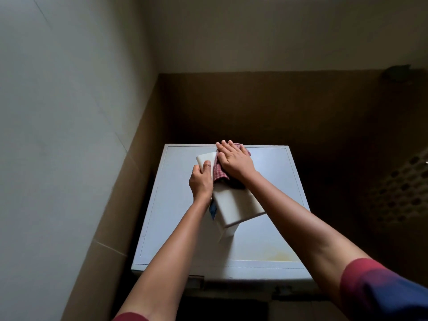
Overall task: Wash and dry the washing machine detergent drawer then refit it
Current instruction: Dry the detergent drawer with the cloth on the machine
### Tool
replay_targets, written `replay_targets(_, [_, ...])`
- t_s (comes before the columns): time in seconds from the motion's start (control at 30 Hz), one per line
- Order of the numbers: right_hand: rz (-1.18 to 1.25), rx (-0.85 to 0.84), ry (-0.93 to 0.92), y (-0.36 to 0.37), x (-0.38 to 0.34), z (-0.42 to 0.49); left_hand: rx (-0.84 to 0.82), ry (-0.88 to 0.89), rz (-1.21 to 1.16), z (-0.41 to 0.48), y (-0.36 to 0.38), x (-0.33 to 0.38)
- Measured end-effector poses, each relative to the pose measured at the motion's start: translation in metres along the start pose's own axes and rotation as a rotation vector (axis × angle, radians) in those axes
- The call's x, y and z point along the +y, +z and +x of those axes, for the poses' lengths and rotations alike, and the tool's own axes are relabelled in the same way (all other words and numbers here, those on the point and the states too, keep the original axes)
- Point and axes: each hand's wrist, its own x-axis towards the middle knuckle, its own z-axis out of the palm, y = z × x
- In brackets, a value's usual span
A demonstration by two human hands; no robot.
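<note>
The white detergent drawer [234,205] lies upside down and slantwise on top of the white washing machine [176,205]. My left hand [201,181] grips the drawer's left side, thumb on top. My right hand [235,159] lies flat, fingers together, pressing a red checked cloth [220,171] onto the drawer's far end. The cloth bunches under my palm and hides that part of the drawer. A bit of blue shows under the drawer's left edge.
The machine stands in a corner, a pale wall [69,112] on the left and brown tiled wall [278,105] behind. A dark perforated basket [403,186] sits at the right. The empty drawer slot [195,282] shows at the machine's front left.
</note>
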Motion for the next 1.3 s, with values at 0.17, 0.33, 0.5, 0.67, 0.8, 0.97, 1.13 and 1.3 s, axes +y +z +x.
replay_targets(0.17, [0.132,-0.046,0.112,-0.002,0.02,-0.013,0.073,-0.032,-0.046,-0.001,0.008,0.0])
replay_targets(0.33, [0.254,-0.004,0.162,-0.01,0.038,-0.068,0.088,-0.034,-0.099,0.0,0.011,-0.004])
replay_targets(0.5, [0.374,0.086,0.22,-0.01,0.042,-0.114,0.117,0.003,-0.094,-0.005,0.005,-0.007])
replay_targets(0.67, [0.37,0.222,0.288,-0.001,0.034,-0.133,0.168,0.003,-0.088,-0.01,0.001,-0.006])
replay_targets(0.8, [0.354,0.287,0.342,0.01,0.03,-0.145,0.209,-0.023,-0.114,-0.015,0.001,-0.007])
replay_targets(0.97, [0.268,0.327,0.337,0.026,0.023,-0.153,0.278,-0.083,-0.175,-0.018,0.004,-0.008])
replay_targets(1.13, [0.317,0.31,0.231,0.031,0.009,-0.17,0.296,-0.115,-0.192,-0.018,0.007,-0.007])
replay_targets(1.3, [0.195,0.259,0.106,0.031,0.004,-0.178,0.326,-0.141,-0.212,-0.02,0.008,0.0])
